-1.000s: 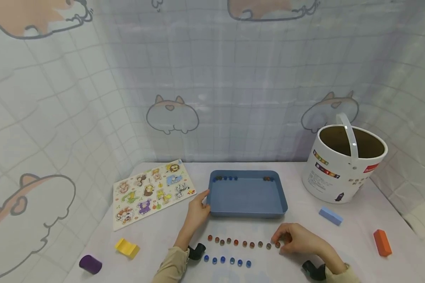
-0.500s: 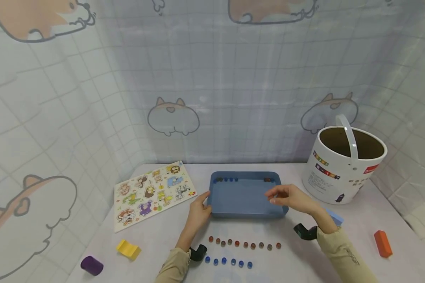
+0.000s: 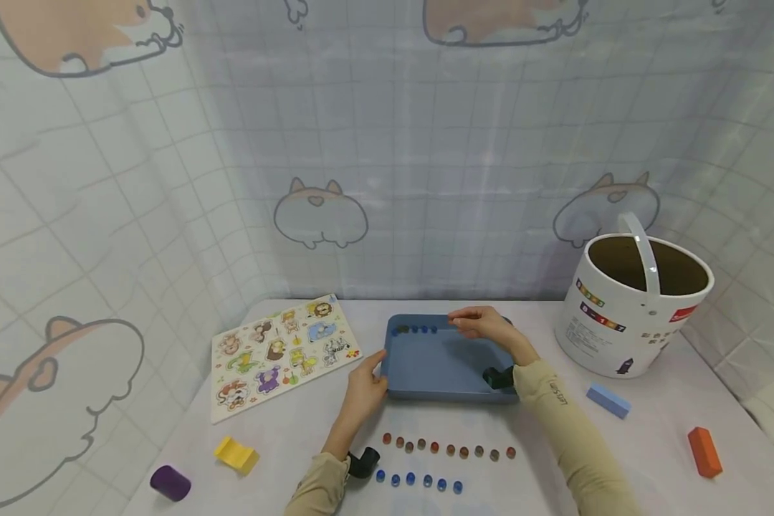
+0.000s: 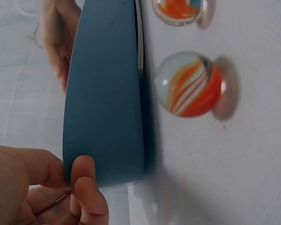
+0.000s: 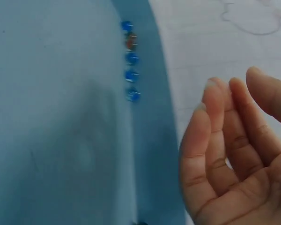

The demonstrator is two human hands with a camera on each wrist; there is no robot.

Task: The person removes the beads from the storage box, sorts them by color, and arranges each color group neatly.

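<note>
A shallow blue tray (image 3: 426, 369) lies on the table, and my left hand (image 3: 363, 383) grips its left side between thumb and fingers. My right hand (image 3: 486, 326) hovers over the tray's far part; its fingers are relaxed and nothing shows between them in the right wrist view. Along the tray's far wall, at the left, sit several blue marbles (image 5: 132, 58) with one orange-brown marble (image 5: 131, 43) among them. In front of the tray are a row of orange-red swirled marbles (image 4: 189, 84) and, nearer me, a row of blue marbles (image 3: 411, 478).
An animal puzzle board (image 3: 284, 351) lies left of the tray. A yellow block (image 3: 236, 456) and a purple cylinder (image 3: 170, 483) are at the near left. To the right stand a white bucket (image 3: 593, 315), a blue block (image 3: 608, 400) and an orange block (image 3: 704, 452).
My right hand has left the right end of the orange-red row and moved up and left over the tray, now covering the marbles at its far right. The left hand stays on the tray.
</note>
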